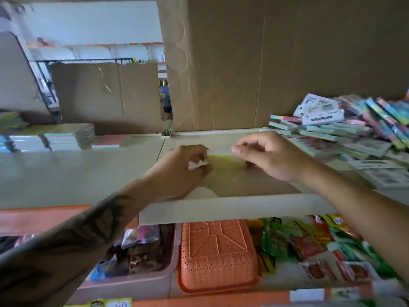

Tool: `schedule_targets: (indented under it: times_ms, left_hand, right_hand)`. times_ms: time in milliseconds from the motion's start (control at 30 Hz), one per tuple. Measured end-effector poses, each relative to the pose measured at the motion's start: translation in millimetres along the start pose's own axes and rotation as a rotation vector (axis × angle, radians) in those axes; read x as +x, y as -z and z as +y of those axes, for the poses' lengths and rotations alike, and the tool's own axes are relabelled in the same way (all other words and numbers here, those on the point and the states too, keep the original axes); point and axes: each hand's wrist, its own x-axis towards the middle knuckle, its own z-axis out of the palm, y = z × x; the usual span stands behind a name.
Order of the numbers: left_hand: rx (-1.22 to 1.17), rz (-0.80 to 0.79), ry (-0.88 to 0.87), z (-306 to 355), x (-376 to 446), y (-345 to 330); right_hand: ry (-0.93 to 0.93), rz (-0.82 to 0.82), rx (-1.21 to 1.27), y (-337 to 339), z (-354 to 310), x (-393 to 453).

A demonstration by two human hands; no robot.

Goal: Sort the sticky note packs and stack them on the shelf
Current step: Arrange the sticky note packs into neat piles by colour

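A flat sticky note pack (224,166) with a yellowish top and a pastel striped far edge lies on the beige shelf (66,178). My left hand (183,169) grips its left end with curled fingers; a small white bit shows between fingers and thumb. My right hand (272,156) holds its right end, fingers curled over the far edge and thumb down on the top. Neat stacks of packs (66,137) stand at the left. A loose heap of packs (354,131) lies at the right.
A tall cardboard box (276,58) stands right behind the shelf, a lower cardboard sheet (106,96) to its left. Below the shelf lip (232,210) are an orange perforated basket (217,253), a beige bin (132,284) of wrapped items and colourful snack packets (309,242).
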Motion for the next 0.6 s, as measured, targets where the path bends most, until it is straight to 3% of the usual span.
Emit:
schedule_targets:
  times_ms: [300,467,600]
  left_hand:
    - [-0.213,0.06,0.007,-2,3,-4]
    - [-0.553,0.132,0.142,-6,1,10]
    - [-0.599,0.15,0.176,-12,-7,23]
  right_hand:
    - [-0.002,0.042,-0.015,-4,-5,13]
    - [-0.119,0.098,0.423,-14,-20,23]
    - [-0.242,0.129,0.813,-34,-35,34]
